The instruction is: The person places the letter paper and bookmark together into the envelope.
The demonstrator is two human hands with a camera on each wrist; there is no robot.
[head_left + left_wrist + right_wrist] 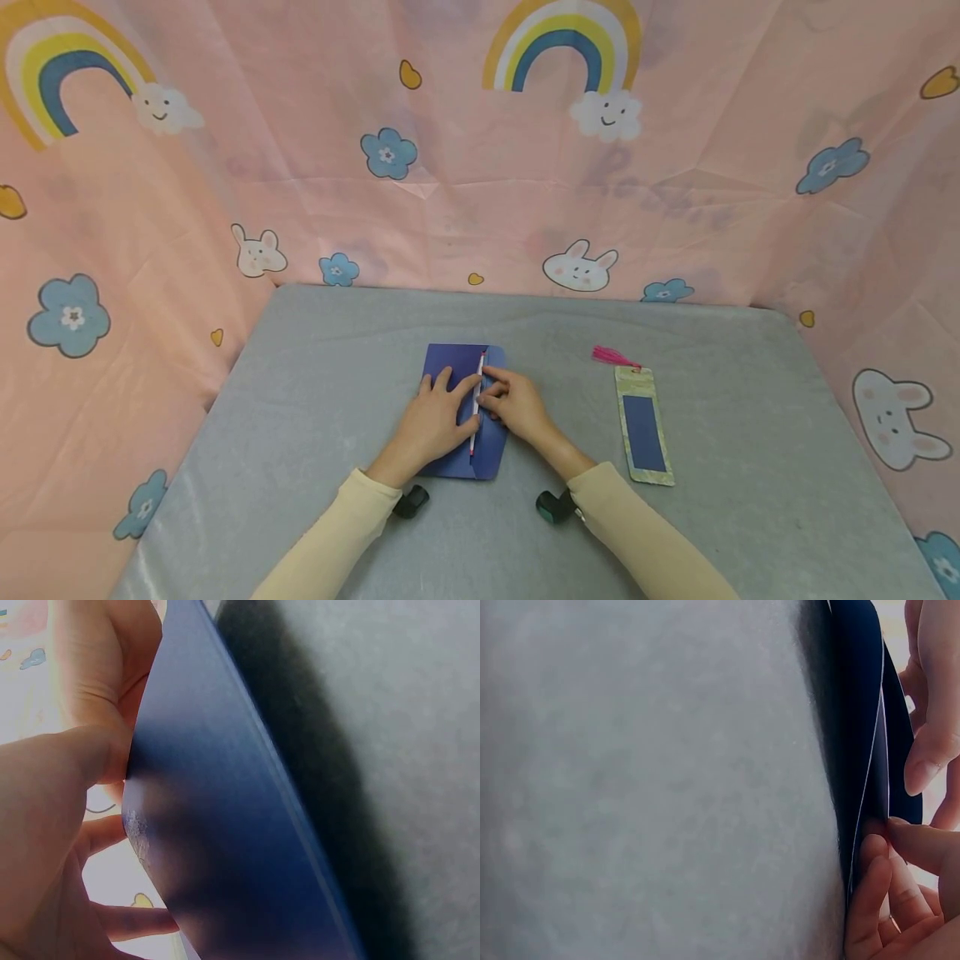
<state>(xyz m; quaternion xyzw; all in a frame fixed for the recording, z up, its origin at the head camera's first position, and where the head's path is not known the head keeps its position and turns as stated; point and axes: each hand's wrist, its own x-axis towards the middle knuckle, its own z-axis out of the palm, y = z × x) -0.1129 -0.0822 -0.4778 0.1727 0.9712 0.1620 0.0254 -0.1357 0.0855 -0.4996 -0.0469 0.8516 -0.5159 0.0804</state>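
Observation:
A dark blue paper envelope [453, 357] lies on the table with its flap [491, 454] toward the right. Along the fold shows a narrow white strip [472, 442], red at both ends. My left hand [432, 417] rests on the envelope with its fingers spread, thumb and index tips close to the strip. From the right, my right hand [521, 407] pinches at the strip with thumb and fingertips. In the right wrist view, the right hand's fingertips [877, 855] reach in between the flap and a pale inner edge. The envelope [225, 772] stands out against the cloth in the left wrist view.
To the right lies a bookmark [642, 433], pale green with a dark blue panel and a pink tassel [612, 356]. Grey cloth covers the table [337, 350]. A pink printed curtain [450, 217] surrounds its back and sides.

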